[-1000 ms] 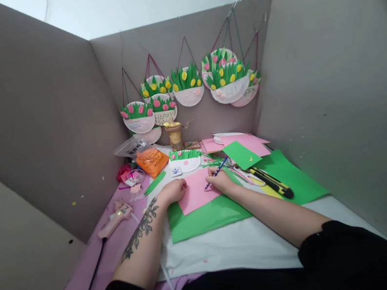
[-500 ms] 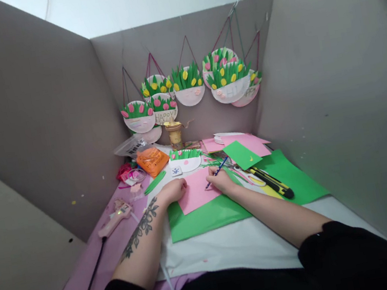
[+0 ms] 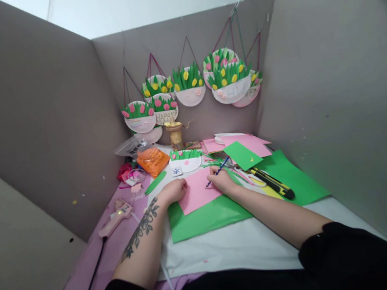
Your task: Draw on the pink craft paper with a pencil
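Head view: the right hand (image 3: pixel 221 180) grasps a dark blue pencil (image 3: pixel 224 163) in a writing grip.
Pencil: slanted, point down over the pink sheet (image 3: pixel 196 196); whether the tip touches is too small to tell.
Left hand (image 3: pixel 175 191): fingers curled in, resting at the pink sheet's left edge; whether they pinch the paper cannot be told.
Pink sheet: between both hands, partly on a larger green sheet (image 3: pixel 206 223).
Drawing well: light, even strokes would suit thin paper best, I judge, with the left fingers pressing the edge flat, clear of the pencil's path; the two layers could slip on each other.
White tile (image 3: pixel 176 171): blue mark on top, just beyond the pink sheet.
Half-plate (image 3: pixel 186 165): behind the tile, white, with green fringe and pink pieces.
Scissors and cutter: pink-and-white scissors (image 3: pixel 257 182) lie right of the right hand, beside a black-and-yellow cutter (image 3: pixel 274 184).
Orange bag (image 3: pixel 153 161): plump, black print; its filling cannot be made out.
Clear bag (image 3: pixel 130 146): behind the orange one, printed black; contents unclear.
Brown pot (image 3: pixel 176 137): upright near the back wall, yellowish bits at its top; its inside is hidden.
Hanging plate pockets (image 3: pixel 191 97): on strings along the back wall, holding green paper leaves with yellow or pink blooms; one reads HAPPY.
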A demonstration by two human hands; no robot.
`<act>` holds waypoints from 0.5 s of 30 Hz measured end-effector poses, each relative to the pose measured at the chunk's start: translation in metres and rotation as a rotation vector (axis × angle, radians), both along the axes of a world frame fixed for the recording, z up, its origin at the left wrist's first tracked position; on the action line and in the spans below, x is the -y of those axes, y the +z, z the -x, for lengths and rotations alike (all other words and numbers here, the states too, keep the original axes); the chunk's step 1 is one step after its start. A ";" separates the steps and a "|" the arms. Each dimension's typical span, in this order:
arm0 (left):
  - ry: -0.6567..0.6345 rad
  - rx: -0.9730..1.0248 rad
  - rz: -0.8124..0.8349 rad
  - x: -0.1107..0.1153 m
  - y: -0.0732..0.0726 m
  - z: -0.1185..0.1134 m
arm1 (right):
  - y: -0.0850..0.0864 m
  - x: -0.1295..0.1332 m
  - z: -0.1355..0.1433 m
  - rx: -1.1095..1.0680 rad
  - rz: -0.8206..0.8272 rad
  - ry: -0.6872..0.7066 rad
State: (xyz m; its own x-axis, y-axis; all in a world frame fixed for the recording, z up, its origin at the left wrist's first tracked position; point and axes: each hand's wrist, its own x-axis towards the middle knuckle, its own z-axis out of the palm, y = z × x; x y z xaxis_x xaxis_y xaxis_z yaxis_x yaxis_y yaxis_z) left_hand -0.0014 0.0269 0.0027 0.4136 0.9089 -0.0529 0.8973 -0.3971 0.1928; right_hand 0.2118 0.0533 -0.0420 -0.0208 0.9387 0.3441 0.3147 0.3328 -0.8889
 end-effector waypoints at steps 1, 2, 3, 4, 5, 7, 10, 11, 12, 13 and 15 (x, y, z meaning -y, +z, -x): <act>-0.001 -0.001 0.001 0.000 0.000 0.000 | 0.000 0.000 0.000 -0.015 -0.009 -0.005; -0.002 -0.002 0.002 0.001 0.001 0.000 | 0.000 0.000 0.000 -0.022 -0.015 -0.007; -0.003 -0.002 0.002 0.001 0.001 -0.001 | 0.000 0.000 0.000 -0.027 -0.018 -0.004; -0.002 -0.003 0.001 0.001 0.002 -0.001 | 0.000 0.000 -0.001 -0.030 -0.018 0.004; 0.001 -0.004 0.000 0.002 0.002 -0.001 | 0.001 0.000 0.000 -0.029 -0.018 0.013; 0.002 -0.005 -0.002 0.002 0.003 -0.001 | 0.001 0.000 0.000 -0.024 -0.011 0.020; -0.002 -0.005 -0.004 0.002 0.003 -0.002 | 0.001 0.000 0.000 -0.029 0.002 0.009; -0.004 -0.006 -0.004 0.002 0.003 -0.002 | 0.000 -0.001 0.000 -0.030 -0.004 0.004; -0.005 -0.007 -0.003 0.002 0.003 -0.002 | -0.001 -0.001 0.000 -0.029 -0.014 0.000; -0.005 -0.008 -0.002 0.002 0.003 -0.001 | -0.001 -0.002 0.000 -0.025 -0.023 -0.001; -0.006 -0.009 0.000 0.001 0.002 -0.001 | -0.003 -0.003 0.000 -0.002 -0.018 0.002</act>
State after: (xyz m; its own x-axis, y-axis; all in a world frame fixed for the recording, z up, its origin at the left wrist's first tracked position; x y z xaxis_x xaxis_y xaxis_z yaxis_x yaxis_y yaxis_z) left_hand -0.0004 0.0256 0.0048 0.4182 0.9066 -0.0564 0.8968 -0.4022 0.1846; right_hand 0.2122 0.0562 -0.0450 -0.0218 0.9323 0.3609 0.3124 0.3493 -0.8834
